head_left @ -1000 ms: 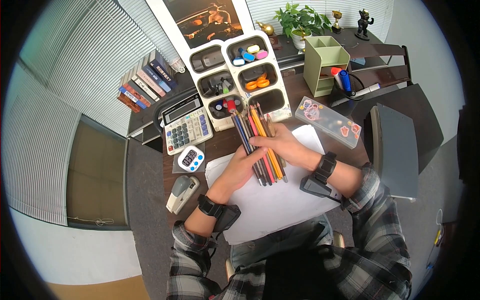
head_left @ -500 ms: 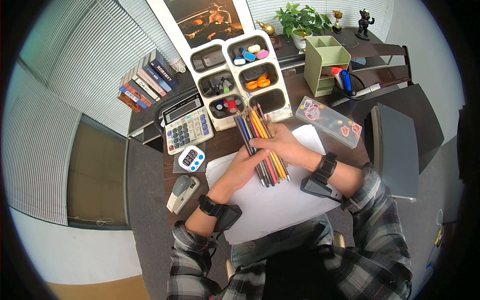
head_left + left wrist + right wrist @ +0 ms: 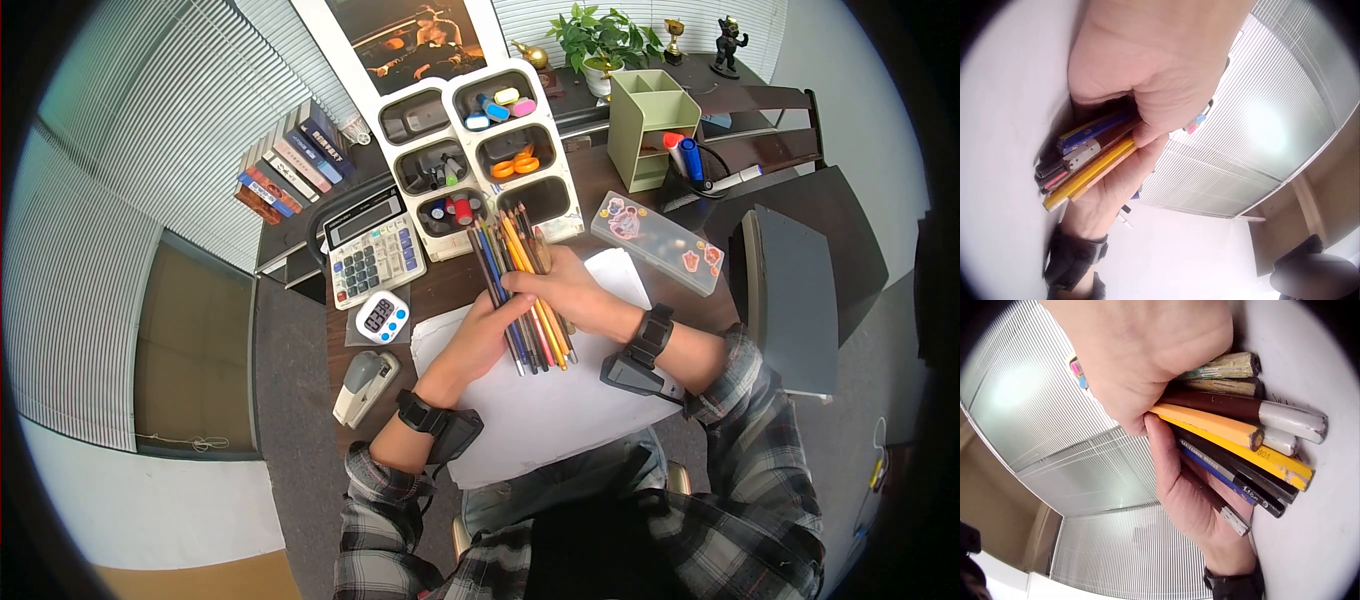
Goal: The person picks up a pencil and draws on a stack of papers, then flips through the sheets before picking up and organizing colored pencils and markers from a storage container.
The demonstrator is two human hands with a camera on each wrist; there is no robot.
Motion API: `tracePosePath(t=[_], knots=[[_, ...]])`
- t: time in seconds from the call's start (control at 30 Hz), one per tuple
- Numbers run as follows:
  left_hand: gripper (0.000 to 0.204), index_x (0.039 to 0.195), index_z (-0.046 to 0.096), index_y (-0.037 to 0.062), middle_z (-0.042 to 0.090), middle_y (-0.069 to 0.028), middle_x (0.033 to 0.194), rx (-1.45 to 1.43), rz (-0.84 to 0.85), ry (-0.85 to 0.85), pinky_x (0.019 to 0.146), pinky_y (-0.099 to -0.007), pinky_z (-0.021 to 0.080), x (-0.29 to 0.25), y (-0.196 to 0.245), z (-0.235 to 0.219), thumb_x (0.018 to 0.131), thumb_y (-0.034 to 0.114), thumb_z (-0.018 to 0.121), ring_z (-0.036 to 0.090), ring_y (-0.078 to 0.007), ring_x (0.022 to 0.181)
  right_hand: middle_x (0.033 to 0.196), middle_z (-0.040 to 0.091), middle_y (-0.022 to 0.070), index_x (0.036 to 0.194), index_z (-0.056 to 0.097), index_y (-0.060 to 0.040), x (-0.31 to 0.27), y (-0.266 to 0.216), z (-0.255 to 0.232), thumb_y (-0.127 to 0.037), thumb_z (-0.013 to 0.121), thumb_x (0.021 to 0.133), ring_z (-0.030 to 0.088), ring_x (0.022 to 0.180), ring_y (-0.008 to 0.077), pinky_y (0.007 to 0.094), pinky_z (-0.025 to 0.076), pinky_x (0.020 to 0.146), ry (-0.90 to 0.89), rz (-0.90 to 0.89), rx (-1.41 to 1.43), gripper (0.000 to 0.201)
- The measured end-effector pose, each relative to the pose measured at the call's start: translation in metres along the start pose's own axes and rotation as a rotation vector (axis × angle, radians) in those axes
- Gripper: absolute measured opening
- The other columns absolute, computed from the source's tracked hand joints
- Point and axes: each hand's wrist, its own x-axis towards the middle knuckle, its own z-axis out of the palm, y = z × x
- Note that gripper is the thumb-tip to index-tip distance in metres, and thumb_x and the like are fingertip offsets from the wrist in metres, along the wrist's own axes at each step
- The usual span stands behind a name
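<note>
Both hands grip one bundle of pencils (image 3: pixel 545 352) over white paper (image 3: pixel 550 430) in the head view. Their points face the organizer, and their blunt ends face the person. The left hand (image 3: pixel 474 342) wraps the bundle's left side, while the right hand (image 3: pixel 580 296) wraps its right side with the thumbs meeting on top. In the right wrist view a yellow pencil (image 3: pixel 1282 465) lies among brown, black and blue ones, their ends uneven and close over the paper. A blue pencil (image 3: pixel 1088 134) shows beneath the hand in the left wrist view. The palms hide the bundle's middle.
Beyond the pencils stands a white organizer (image 3: pixel 468 140) with markers and orange scissors (image 3: pixel 515 162). Left are a calculator (image 3: pixel 375 255), a timer (image 3: pixel 383 318) and a stapler (image 3: pixel 366 388). A clear pencil case (image 3: pixel 655 243) and a green holder (image 3: pixel 625 135) sit right.
The pencils have shifted and turned slightly within the grip, so different colours and end positions show. Both hands stay in nearly the same place, with small finger movements.
</note>
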Motion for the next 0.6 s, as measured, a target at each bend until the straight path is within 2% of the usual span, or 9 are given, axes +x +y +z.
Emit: tracePosePath(t=[0.4, 0.6], knots=[[0.033, 0.132, 0.051, 0.0, 0.06, -0.0061, 0.119, 0.024, 0.015, 0.012, 0.093, -0.0303, 0.051, 0.001, 0.0, 0.002, 0.103, 0.015, 0.056, 0.061, -0.0129, 0.107, 0.097, 0.067, 0.0055, 0.112, 0.061, 0.0033, -0.003, -0.006, 0.001, -0.015, 0.069, 0.092, 0.064, 0.082, 0.0084, 0.0249, 0.054, 0.071, -0.026, 0.027, 0.151, 0.028], [0.039, 0.137, 0.048, -0.0014, 0.059, -0.006, 0.123, 0.124, 0.017, -0.014, 0.097, -0.0295, 0.049, -0.002, 0.004, 0.004, 0.103, 0.016, 0.055, 0.058, -0.0122, 0.11, 0.096, 0.067, 0.0053, 0.111, 0.062, 0.0032, -0.004, -0.012, 0.0, -0.017, 0.071, 0.091, 0.063, 0.083, 0.0085, 0.0251, 0.053, 0.073, -0.057, 0.004, 0.089, 0.03]])
